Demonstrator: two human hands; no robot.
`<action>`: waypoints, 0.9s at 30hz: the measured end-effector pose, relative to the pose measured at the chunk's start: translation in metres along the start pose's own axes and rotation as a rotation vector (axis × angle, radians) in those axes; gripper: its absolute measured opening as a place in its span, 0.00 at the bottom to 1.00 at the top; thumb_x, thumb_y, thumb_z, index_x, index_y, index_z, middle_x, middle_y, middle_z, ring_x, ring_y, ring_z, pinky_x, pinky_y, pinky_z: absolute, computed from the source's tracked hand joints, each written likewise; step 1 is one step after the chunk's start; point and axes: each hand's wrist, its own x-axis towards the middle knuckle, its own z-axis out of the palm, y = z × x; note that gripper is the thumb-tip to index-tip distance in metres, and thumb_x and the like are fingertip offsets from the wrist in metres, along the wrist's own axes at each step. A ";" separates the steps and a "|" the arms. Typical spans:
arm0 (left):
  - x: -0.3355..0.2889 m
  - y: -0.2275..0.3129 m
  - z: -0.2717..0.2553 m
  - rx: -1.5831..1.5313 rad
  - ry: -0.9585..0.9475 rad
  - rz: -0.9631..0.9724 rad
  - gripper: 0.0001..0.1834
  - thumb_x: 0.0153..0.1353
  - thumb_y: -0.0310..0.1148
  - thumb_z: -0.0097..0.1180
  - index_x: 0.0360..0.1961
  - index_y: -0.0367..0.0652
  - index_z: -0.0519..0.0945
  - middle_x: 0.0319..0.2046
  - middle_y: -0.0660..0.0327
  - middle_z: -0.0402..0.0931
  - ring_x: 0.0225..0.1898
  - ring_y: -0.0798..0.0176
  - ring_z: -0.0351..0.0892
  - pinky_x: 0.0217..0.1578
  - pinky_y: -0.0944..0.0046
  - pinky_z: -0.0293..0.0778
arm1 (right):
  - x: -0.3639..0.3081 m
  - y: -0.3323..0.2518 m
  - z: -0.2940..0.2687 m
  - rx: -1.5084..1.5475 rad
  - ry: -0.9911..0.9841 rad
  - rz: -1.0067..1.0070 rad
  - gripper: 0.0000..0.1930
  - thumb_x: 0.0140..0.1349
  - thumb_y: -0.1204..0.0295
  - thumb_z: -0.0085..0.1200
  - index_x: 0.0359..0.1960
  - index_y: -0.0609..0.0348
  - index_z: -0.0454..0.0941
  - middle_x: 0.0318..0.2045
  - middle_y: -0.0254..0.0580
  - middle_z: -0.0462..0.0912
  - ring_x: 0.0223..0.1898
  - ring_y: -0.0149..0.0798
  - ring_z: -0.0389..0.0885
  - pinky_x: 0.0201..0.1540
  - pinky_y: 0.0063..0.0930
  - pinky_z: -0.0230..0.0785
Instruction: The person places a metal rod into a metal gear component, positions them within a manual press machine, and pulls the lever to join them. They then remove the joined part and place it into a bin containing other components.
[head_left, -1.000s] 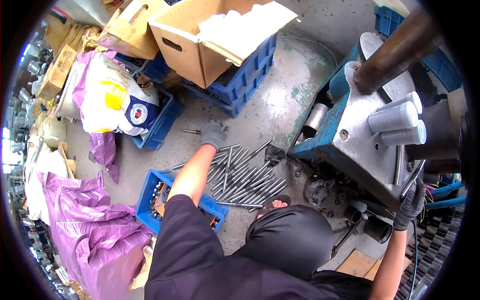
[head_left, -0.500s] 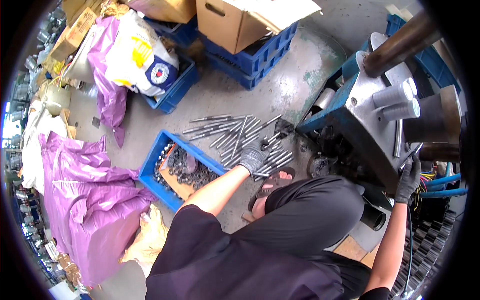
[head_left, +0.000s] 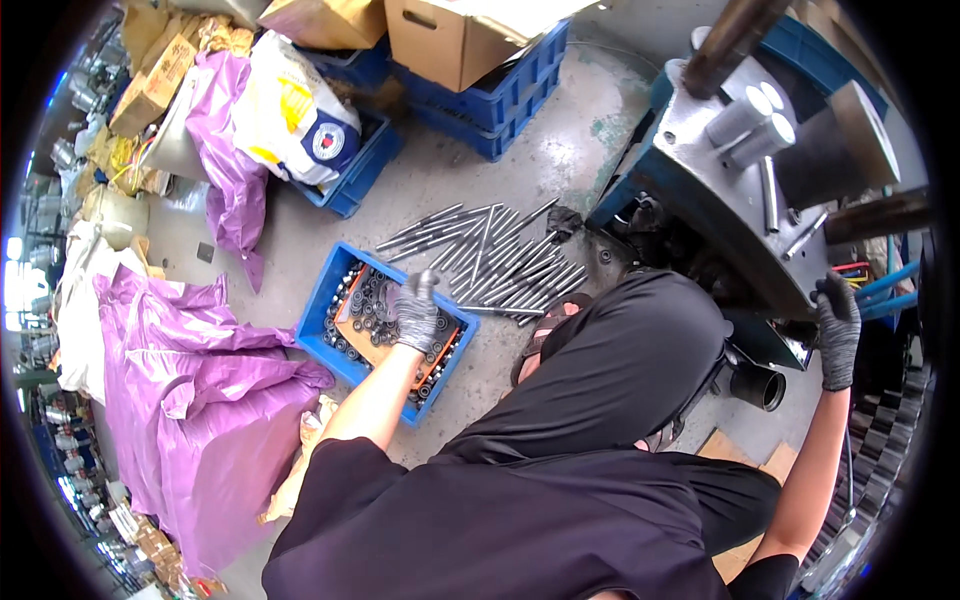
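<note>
My left hand (head_left: 416, 315), in a grey glove, is over the blue crate (head_left: 350, 370), above small dark metal rings (head_left: 372, 325). Its fingers curl in, and their tips are hidden, so anything between them cannot be made out. Right of the crate many slim steel rods (head_left: 500, 255) lie in a loose heap on the floor. My gloved right hand (head_left: 838, 332) is beside the edge of the machine's steel plate (head_left: 690, 130), fingers loosely bent and apart, with nothing visible in them. A short steel rod (head_left: 806, 235) rests on the plate, away from that hand.
Purple sheeting (head_left: 190, 400) covers a bulky pile at left. Stacked blue crates (head_left: 490, 120) bear a cardboard box (head_left: 430, 45) at the back. Thick posts (head_left: 735, 45) and upright cylinders (head_left: 760, 140) rise from the machine. A dark pipe (head_left: 757, 388) lies beneath it.
My left hand has moved left from the rod heap to over the crate of rings. My right hand has let go of the short rod and drawn back from the plate. The whole view has shifted.
</note>
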 end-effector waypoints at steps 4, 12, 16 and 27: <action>0.018 0.039 0.006 -0.258 0.009 -0.336 0.14 0.76 0.42 0.52 0.44 0.44 0.83 0.22 0.68 0.74 0.20 0.73 0.71 0.22 0.70 0.69 | -0.074 -0.035 -0.005 0.232 -0.120 0.078 0.27 0.63 0.91 0.48 0.64 0.60 0.73 0.51 0.45 0.83 0.51 0.38 0.85 0.55 0.33 0.81; 0.093 0.289 0.068 -0.467 -0.247 0.299 0.09 0.75 0.35 0.55 0.46 0.43 0.83 0.31 0.66 0.80 0.29 0.72 0.79 0.33 0.70 0.76 | -0.143 0.004 -0.001 -0.323 -0.142 -0.142 0.24 0.51 0.91 0.46 0.48 0.60 0.82 0.40 0.43 0.87 0.45 0.38 0.87 0.49 0.32 0.80; 0.068 0.440 0.122 -0.659 -0.444 0.475 0.11 0.75 0.35 0.54 0.49 0.41 0.84 0.32 0.64 0.82 0.33 0.70 0.82 0.36 0.68 0.80 | -0.169 0.032 -0.007 -0.278 -0.156 -0.070 0.18 0.51 0.84 0.59 0.46 0.60 0.84 0.37 0.47 0.87 0.41 0.43 0.88 0.45 0.33 0.81; -0.053 0.473 0.288 -0.009 -0.702 1.061 0.12 0.66 0.28 0.64 0.49 0.39 0.83 0.40 0.50 0.85 0.39 0.59 0.86 0.43 0.63 0.81 | -0.218 0.063 -0.011 -0.496 -0.610 0.004 0.26 0.45 0.72 0.70 0.50 0.57 0.84 0.49 0.51 0.82 0.52 0.54 0.82 0.56 0.43 0.77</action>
